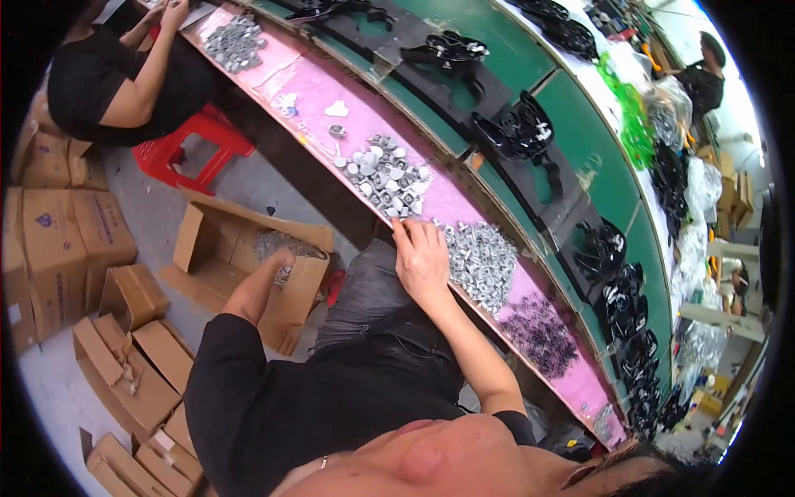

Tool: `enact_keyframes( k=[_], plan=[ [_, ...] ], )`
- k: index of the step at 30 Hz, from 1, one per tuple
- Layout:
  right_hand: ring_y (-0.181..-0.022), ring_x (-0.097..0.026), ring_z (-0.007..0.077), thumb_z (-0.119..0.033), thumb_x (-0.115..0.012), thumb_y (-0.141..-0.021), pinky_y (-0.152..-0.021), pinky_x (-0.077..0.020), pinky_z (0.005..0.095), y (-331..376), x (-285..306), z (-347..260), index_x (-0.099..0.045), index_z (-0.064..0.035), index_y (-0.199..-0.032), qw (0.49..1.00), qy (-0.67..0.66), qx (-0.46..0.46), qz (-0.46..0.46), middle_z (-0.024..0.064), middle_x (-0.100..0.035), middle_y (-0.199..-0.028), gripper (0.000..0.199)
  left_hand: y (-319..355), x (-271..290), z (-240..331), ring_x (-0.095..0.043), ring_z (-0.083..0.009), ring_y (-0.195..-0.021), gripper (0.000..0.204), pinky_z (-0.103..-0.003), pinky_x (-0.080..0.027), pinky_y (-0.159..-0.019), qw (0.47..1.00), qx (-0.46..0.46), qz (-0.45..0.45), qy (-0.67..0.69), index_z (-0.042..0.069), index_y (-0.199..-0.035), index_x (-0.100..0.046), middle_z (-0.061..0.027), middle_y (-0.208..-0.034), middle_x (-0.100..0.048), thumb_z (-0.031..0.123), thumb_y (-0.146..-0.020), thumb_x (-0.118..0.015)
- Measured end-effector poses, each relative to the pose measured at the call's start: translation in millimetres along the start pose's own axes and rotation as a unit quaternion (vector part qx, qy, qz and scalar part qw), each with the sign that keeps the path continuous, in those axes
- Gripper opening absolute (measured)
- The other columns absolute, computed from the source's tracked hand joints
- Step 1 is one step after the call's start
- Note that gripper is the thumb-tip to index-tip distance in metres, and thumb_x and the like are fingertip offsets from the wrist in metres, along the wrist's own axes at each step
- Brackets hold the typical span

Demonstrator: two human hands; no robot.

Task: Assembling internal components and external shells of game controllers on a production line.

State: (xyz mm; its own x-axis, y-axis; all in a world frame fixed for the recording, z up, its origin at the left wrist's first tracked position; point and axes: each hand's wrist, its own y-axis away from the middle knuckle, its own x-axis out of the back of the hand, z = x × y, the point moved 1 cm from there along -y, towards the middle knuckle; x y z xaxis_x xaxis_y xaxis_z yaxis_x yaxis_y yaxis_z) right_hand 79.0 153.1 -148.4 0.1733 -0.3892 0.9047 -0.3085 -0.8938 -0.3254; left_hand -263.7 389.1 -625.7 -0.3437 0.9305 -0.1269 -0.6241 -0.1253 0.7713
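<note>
My left hand (283, 255) reaches down into an open cardboard box (199, 236) on the floor at my left. It is over small grey parts (269, 243) at the bottom, and its fingers are too hidden to make out. My right hand (423, 258) rests on the near edge of the pink-topped bench (290, 76), fingers stretched out and nothing visible in them. Beside its fingertips lies a loose heap of grey-white caps (387, 176). To its right is a pile of small grey metal-looking parts (480, 263), then a spread of tiny dark pieces (540, 333).
Beyond the bench runs a green conveyor (513, 45) carrying black fixtures with glossy black parts (515, 126). A co-worker (103, 87) works at the far left near a red stool (195, 145). Cardboard cartons (73, 240) are stacked at left; another person (704, 79) is at far right.
</note>
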Motion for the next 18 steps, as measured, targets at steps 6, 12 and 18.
enact_keyframes(
  k=[6,12,18],
  plan=[
    [-0.102,-0.064,0.0295,-0.007,-0.074,-0.09,-0.086,-0.0499,0.0424,4.3,-1.3,4.9,-0.073,-0.0028,-0.127,1.0,0.009,-0.014,0.001,0.0105,-0.068,-0.113,0.037,54.8,-30.4,87.8,-0.069,-0.0279,-0.058,0.013,-0.043,-0.052,-0.044,0.978,0.162,0.088,-0.092,-0.004,-0.088,-0.077,-0.0167,-0.078,-0.073,0.004,-0.078,-0.078],
    [-0.104,-0.063,0.029,-0.007,-0.073,-0.091,-0.086,-0.0487,0.0418,3.7,-1.4,3.5,-0.073,-0.0028,-0.127,1.0,0.005,-0.019,-0.003,0.0099,-0.068,-0.115,0.037,129.3,-14.0,156.6,-0.069,-0.0213,-0.071,0.031,-0.037,-0.055,-0.057,0.983,0.143,0.062,-0.097,0.003,-0.098,-0.08,-0.0063,-0.088,-0.075,0.019,-0.071,-0.087],
    [-0.105,-0.063,0.0273,-0.01,-0.075,-0.091,-0.086,-0.0477,0.0406,2.6,-2.2,3.8,-0.074,-0.0028,-0.125,1.0,0.006,-0.013,0.015,0.0083,-0.067,-0.114,0.035,235.1,-1.2,299.2,-0.068,-0.0126,-0.073,0.023,-0.031,-0.054,-0.059,0.985,-0.094,0.136,-0.056,0.006,-0.106,-0.075,-0.0016,-0.089,-0.074,0.015,-0.085,-0.078]
  ],
)
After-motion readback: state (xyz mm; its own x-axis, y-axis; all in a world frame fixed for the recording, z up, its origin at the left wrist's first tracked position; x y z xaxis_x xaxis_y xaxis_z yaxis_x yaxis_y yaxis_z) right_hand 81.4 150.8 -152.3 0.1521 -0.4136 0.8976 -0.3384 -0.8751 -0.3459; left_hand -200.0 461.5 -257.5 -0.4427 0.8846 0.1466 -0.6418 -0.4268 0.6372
